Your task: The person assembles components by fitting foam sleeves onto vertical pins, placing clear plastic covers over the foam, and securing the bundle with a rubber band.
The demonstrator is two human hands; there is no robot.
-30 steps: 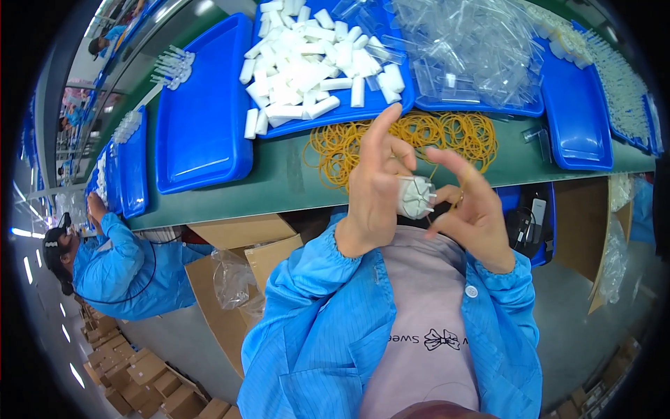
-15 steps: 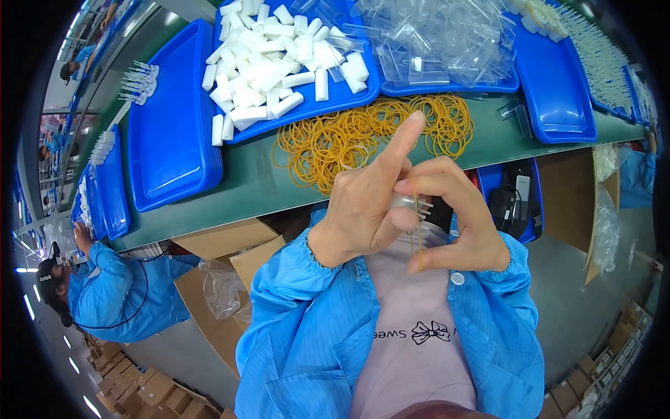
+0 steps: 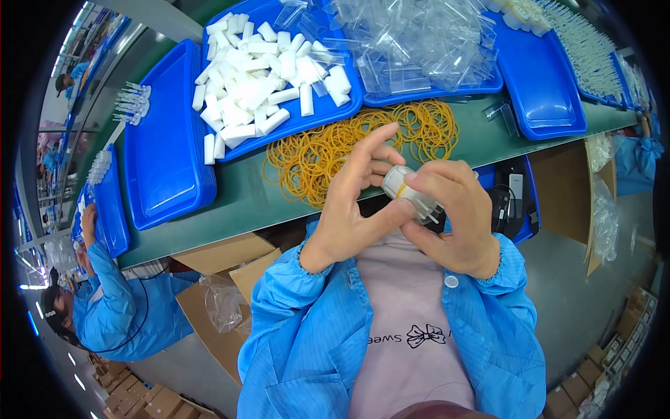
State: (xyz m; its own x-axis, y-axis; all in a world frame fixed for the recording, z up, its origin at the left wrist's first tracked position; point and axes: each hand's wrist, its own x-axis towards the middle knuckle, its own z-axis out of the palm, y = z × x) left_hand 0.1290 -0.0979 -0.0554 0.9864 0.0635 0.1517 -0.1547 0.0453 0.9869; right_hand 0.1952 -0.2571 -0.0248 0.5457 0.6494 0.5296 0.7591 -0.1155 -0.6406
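Observation:
Between my hands is a small whitish, partly clear plastic bundle (image 3: 396, 178) with a yellow rubber band (image 3: 401, 190) around it and thin prongs at its lower end. My left hand (image 3: 356, 209) holds it from the left, thumb pressed on its side and index finger stretched upward. From the right, my right hand (image 3: 460, 216) grips it with bent fingers and thumb, hiding part of it. Just beyond my hands lies a heap of loose yellow rubber bands (image 3: 314, 157) on the green tabletop (image 3: 241, 202).
Blue trays hold white foam-like blocks (image 3: 255, 77), clear plastic pieces (image 3: 419, 42) and white pronged parts (image 3: 583, 49). A stack of blue trays (image 3: 167, 160) stands left. Open cartons (image 3: 223, 258) sit below the table edge. A co-worker in a blue jacket (image 3: 132, 300) is at left.
The rubber band, earlier stretched between my right fingers, now lies around the bundle. My right hand has closed in on the bundle, which has tilted into clearer view.

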